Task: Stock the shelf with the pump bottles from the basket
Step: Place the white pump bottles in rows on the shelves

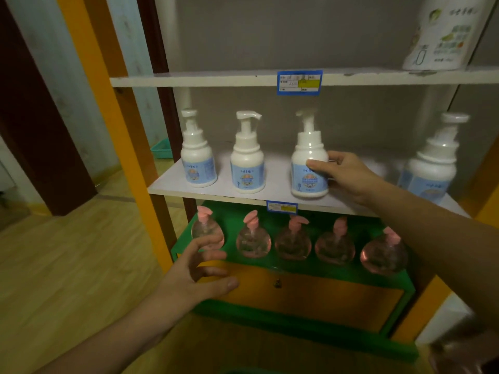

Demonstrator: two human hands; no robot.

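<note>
Several white pump bottles with blue labels stand on the middle shelf (172, 182). My right hand (348, 176) grips the third one (307, 160), which stands upright on the board, thumb on its front and fingers behind. Two more white bottles (197, 160) (247, 163) stand to its left and another (432, 168) at the far right. My left hand (199, 271) hovers with spread fingers in front of the lower shelf, holding nothing. The basket is out of view.
Several clear round bottles with pink pumps (253, 238) line the green lower shelf (318, 271) above an orange drawer front. A large white bottle (442, 33) stands on the top shelf. An orange post (116, 136) frames the unit's left side. A teal tray (162, 149) lies behind.
</note>
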